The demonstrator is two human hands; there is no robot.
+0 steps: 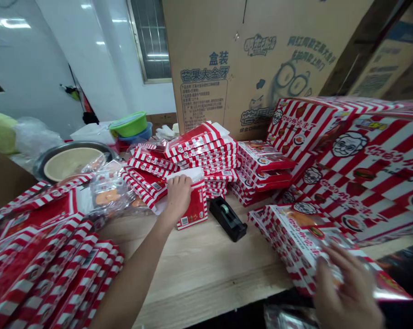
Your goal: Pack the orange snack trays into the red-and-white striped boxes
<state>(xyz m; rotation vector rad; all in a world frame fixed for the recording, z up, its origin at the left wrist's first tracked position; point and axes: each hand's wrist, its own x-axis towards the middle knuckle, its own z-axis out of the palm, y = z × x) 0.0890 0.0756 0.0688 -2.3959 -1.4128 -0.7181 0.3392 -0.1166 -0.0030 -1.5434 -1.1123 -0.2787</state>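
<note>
My left hand [179, 194] reaches to the middle of the table, its fingers closed over the top edge of a small red-and-white striped box [197, 208]. A white part shows at that box's upper end. Close by on the right lies a black tape dispenser [227, 219]. Over at the lower right, my right hand [346, 285] is over the front of a stack of flat printed striped boxes [295, 242]. Motion smears its fingers, so whether they grip the top box cannot be made out.
Several piles of striped boxes [201, 148] stand behind, with more at the front left [55, 274]. Large striped cartons [374, 173] wall off the right. A big cardboard box [223, 50] rises at the back. Clear plastic packets [108, 192] and a beige basin [72, 162] sit left.
</note>
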